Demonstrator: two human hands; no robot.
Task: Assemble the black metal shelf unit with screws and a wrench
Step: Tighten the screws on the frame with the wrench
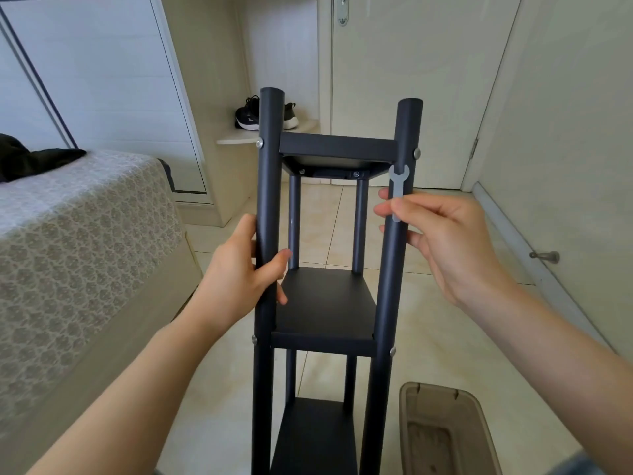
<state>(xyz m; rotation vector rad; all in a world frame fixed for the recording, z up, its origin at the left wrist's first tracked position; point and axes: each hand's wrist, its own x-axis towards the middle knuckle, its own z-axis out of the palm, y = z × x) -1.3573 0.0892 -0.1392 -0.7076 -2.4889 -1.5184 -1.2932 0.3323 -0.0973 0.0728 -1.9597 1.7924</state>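
Observation:
The black metal shelf unit [325, 303] stands upright on the tiled floor in front of me, with three shelf plates between four round posts. Silver screw heads [417, 153] show on the posts at each shelf level. My left hand [246, 272] grips the near left post just above the middle shelf. My right hand [445, 241] pinches a small flat grey wrench [398, 190] against the near right post, its open jaw pointing up just below the top right screw.
A bed [85, 252] with a patterned cover lies to the left. A brown plastic box [445, 433] sits on the floor at the lower right. A door [411, 80] and black sneakers [253, 114] on a low ledge are behind the shelf. A wall runs along the right.

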